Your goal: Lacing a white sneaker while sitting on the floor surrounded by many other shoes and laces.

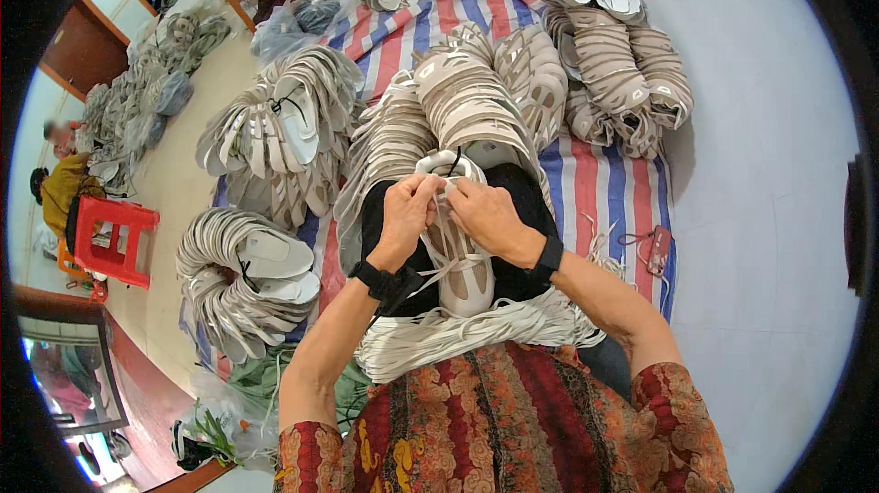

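A beige and white shoe upper (467, 286) lies on my dark-clad lap, its toe toward me and its collar away from me. Pale shoelace runs across its front, partly loose. Over the collar end, my left hand (406, 216) pinches the shoelace with closed fingers. Close beside it, my right hand (492, 216) is closed on the shoelace too, its fingertips nearly meeting the left ones. The fingers hide part of the eyelets. A thick bundle of white laces (458, 335) rests across my lap, nearer my body than the toe.
Ahead stand rows of nested shoe uppers (476, 90) on a striped sheet (583, 184). More tied stacks (245, 275) sit at left, others (604, 58) at far right. A red object with a cord (654, 250) lies right. Leftward are a red stool (112, 235) and a seated person (64, 191).
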The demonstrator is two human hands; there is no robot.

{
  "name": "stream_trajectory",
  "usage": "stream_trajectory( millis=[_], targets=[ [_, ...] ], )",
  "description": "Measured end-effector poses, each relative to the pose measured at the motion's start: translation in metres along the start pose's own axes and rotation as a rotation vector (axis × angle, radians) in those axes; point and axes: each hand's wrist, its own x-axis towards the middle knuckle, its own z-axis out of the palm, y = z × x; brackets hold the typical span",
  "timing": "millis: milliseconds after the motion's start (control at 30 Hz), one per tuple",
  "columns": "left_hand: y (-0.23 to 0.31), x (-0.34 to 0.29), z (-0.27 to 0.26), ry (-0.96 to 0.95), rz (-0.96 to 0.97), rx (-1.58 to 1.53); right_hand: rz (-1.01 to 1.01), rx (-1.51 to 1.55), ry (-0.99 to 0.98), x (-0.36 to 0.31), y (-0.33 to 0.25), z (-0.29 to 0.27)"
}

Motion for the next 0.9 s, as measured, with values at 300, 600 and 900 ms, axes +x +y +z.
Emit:
stream_trajectory(
  millis=[300,600,900],
  targets=[
    [0.029,0.024,-0.001,0.053,0.191,-0.121,0.328,0.857,0.361,0.029,-0.013,-0.026],
    [-0.024,0.03,0.003,0.137,0.596,0.606,0.304,1.15,0.189,0.023,0.006,-0.004],
    [-0.039,0.023,0.001,0.07,0.791,1.0,0.392,1.427,0.022,0.013,0.016,0.007]
  ],
)
